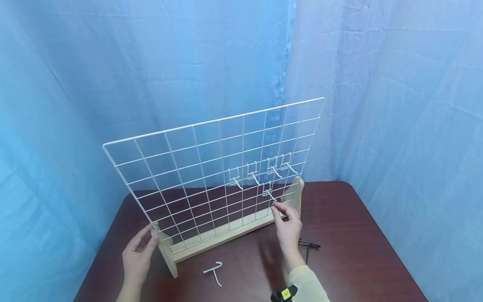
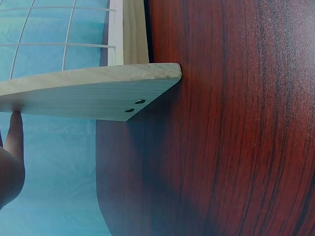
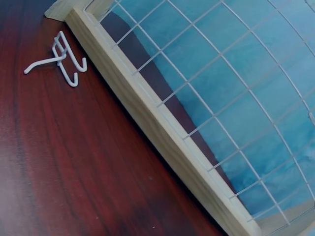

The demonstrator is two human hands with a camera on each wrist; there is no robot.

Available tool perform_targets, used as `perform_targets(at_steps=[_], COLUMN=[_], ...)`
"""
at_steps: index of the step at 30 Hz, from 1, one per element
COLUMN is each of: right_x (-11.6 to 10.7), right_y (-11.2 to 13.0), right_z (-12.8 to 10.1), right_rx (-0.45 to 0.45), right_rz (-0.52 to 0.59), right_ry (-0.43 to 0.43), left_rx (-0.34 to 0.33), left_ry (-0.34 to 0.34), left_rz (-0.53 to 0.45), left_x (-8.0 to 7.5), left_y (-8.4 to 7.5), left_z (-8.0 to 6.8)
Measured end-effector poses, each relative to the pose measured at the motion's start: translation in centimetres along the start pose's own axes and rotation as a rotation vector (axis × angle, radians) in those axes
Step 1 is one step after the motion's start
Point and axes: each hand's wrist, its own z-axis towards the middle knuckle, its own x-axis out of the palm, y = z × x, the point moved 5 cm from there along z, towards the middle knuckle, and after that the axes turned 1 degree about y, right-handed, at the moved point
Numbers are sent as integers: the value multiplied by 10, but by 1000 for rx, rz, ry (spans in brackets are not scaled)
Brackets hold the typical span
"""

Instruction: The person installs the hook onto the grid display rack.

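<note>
A: Hands?
B: My left hand [image 1: 137, 253] rests, fingers straight, against the wooden stand [image 1: 167, 256] end. My right hand [image 1: 288, 226] pinches the lowest hook [image 1: 268, 194] on the wire grid [image 1: 211, 167].
A: Room?
B: Spare hook [image 1: 214, 270] lies on open table [image 1: 358, 251] in front.

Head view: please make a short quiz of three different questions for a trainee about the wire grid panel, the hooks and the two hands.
1. True or false: the loose white hook lies on the table in front of the wooden base.
2. How many white hooks hang on the wire grid panel? A) two B) five C) eight
3. Which hand touches the lowest hanging hook?

Key
1. True.
2. B: four in a row and one below.
3. The right hand; its fingertips are at that hook. The left hand rests on the base's left end post.
</note>
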Motion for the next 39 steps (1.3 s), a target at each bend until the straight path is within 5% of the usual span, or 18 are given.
perform_targets(at_steps=[15,39], right_x=[6,23], right_y=[-14,-25], right_z=[-25,-65], right_rx=[44,-42], right_rz=[-39,-101], right_ry=[85,284], left_rx=[-16,-11], left_ry=[-6,1], left_rz=[-8,15], left_x=[0,-1], left_y=[2,0], left_z=[1,0])
